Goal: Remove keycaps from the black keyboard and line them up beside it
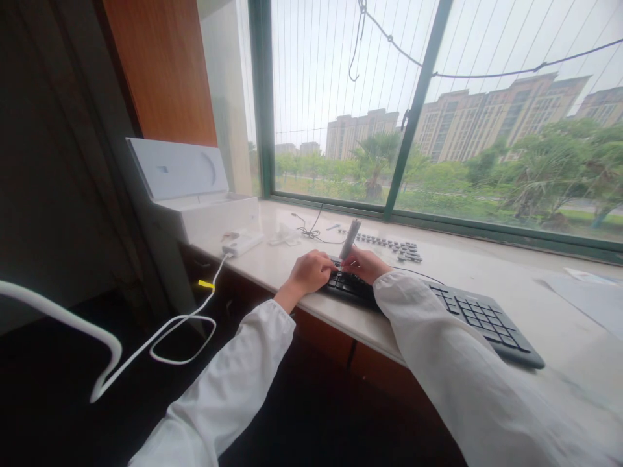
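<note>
Head view, right hand (364,263): closed around a grey tool (350,239), held tilted over the keyboard's left end.
Left hand (311,272): curled, resting on the keyboard (479,318), gripping nothing visible.
Keyboard: on the worktop (487,272).
Loose keycaps (389,245): in rows just behind the keyboard.

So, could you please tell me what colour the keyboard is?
The keyboard is black, seen in the head view.

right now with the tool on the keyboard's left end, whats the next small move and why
Probably lever the tool in the right hand under the next key while the left hand steadies the keyboard: removed keycaps already lie in rows behind it.
</note>
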{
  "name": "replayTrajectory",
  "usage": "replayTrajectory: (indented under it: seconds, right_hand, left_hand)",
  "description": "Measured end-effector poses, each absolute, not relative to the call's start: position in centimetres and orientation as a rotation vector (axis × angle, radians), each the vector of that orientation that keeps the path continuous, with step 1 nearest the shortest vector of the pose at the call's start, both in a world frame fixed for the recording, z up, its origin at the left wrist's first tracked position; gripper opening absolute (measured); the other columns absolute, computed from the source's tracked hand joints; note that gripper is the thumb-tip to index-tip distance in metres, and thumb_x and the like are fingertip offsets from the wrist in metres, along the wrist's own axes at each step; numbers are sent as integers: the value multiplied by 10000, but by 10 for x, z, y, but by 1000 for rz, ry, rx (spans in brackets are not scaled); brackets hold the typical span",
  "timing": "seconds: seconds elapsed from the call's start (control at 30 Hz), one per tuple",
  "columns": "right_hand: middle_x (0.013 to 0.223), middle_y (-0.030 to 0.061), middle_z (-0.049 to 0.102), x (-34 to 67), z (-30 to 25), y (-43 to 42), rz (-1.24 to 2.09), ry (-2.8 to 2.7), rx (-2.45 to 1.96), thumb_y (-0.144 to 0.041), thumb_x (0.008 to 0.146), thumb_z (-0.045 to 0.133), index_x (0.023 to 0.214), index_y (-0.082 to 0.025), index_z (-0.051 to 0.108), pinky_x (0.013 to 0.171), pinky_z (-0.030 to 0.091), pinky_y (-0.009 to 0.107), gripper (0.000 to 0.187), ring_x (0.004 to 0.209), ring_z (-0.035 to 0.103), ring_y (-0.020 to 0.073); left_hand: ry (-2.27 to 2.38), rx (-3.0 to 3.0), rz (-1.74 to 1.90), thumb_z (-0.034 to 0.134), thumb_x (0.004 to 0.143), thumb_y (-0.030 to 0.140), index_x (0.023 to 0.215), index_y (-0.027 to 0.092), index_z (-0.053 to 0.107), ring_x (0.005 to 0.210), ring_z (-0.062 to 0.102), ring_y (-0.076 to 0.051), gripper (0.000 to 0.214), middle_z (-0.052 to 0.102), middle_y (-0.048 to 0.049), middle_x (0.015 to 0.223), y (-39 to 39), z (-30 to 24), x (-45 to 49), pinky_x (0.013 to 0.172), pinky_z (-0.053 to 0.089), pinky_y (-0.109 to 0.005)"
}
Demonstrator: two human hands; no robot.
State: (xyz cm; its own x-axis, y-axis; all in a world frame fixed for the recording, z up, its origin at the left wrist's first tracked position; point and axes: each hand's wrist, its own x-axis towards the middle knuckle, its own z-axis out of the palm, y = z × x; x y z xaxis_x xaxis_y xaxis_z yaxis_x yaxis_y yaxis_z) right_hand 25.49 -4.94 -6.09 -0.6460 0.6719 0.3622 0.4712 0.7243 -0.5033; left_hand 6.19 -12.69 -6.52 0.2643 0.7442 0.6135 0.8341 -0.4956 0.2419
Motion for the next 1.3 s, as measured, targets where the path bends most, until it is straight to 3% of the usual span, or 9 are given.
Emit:
replayTrajectory:
  seconds: [0.43,0.6,0.73,0.87,1.1,1.3]
  right_hand:
    - [850,40,695,248,-47,-67,404,-2458,-1026,-174,762,649,975,-177,522,688,484,247,248,756,668,161]
    - [884,36,687,249,-42,-68,462,-2432,-1029,-293,792,641,945,-178,562,603,450,213,207,689,650,136]
    - [770,11,677,246,-41,-71,298,-2349,-1088,-332,834,582,858,-179,594,598,413,206,155,660,631,129]
    - [789,22,680,238,-44,-78,139,-2329,-1133,-317,857,567,880,-182,568,613,381,214,137,701,634,146]
    - [806,77,674,225,-56,-91,20,-2193,-1218,-229,895,494,1001,-152,455,603,336,248,137,736,629,192]
    - [823,82,673,221,-56,-94,-28,-2168,-1289,-296,920,460,1005,-164,444,581,308,261,158,719,626,201]
  left_hand:
    - [-1481,-2405,-1045,505,804,141,809,291,753,896,599,-170,290,707,30,894,-124,-67,61,766,479,-285]
    - [-1483,-2397,-1043,507,809,149,804,289,752,886,600,-174,282,705,24,886,-125,-67,61,761,482,-288]
    - [-1499,-2399,-1025,503,817,148,821,291,750,906,597,-173,285,699,16,900,-126,-66,61,789,488,-287]
    - [-1525,-2378,-978,496,826,154,865,283,736,933,592,-179,275,687,3,926,-126,-64,62,803,490,-294]
    - [-1488,-2391,-958,513,854,232,959,259,698,968,583,-186,214,673,-13,964,-125,-64,60,806,480,-294]
    - [-1428,-2553,-950,583,848,367,935,266,719,917,604,-183,190,679,-17,928,-114,-64,54,805,463,-278]
